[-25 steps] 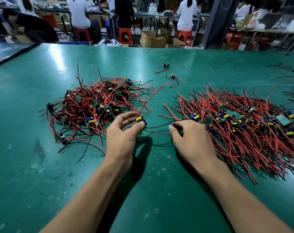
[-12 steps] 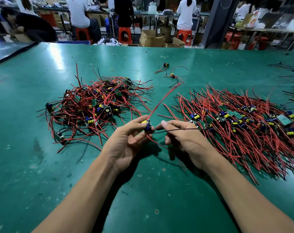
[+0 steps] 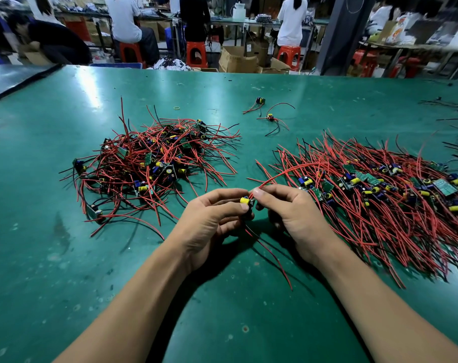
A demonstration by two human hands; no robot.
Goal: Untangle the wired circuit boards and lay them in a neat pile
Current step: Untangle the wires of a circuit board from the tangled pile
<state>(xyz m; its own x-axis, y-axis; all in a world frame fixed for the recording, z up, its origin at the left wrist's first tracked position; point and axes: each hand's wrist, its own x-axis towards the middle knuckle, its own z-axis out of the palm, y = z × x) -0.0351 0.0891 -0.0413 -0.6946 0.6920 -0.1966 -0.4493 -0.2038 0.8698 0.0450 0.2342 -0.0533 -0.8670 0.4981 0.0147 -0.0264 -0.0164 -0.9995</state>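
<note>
Over the desk (image 3: 65, 258), left hand (image 3: 209, 226) and right hand (image 3: 298, 218) pinch one wired board (image 3: 247, 202) just left of the neat pile (image 3: 379, 205).

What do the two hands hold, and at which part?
One wired circuit board: the left hand pinches the board itself, the right hand pinches its red wire beside the board.

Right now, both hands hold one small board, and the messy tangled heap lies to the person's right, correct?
No. The head view shows the tangled heap on the person's left; the tidier pile lies right. The left hand and right hand do hold one small board.
</note>
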